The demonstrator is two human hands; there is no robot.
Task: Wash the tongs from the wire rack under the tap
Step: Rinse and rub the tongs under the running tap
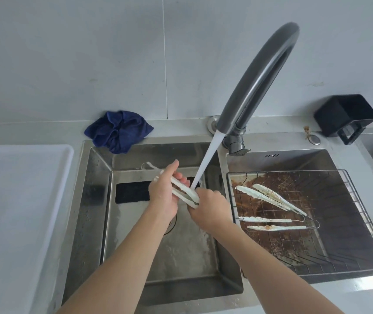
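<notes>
A pair of white tongs (182, 188) is held over the left sink basin (99, 200), under the water stream (205, 164) running from the dark curved tap (260, 71). My left hand (165, 193) grips the tongs around their middle. My right hand (210, 206) closes over their tip end, where the water lands. Two more soiled white tongs (271, 198) (276, 223) lie on the wire rack (362, 214) over the right basin.
A crumpled blue cloth (118, 130) lies behind the left basin. A white tray (20, 200) sits on the counter at the left. A black holder (346, 116) stands at the back right. A dark sponge (132, 191) lies in the left basin.
</notes>
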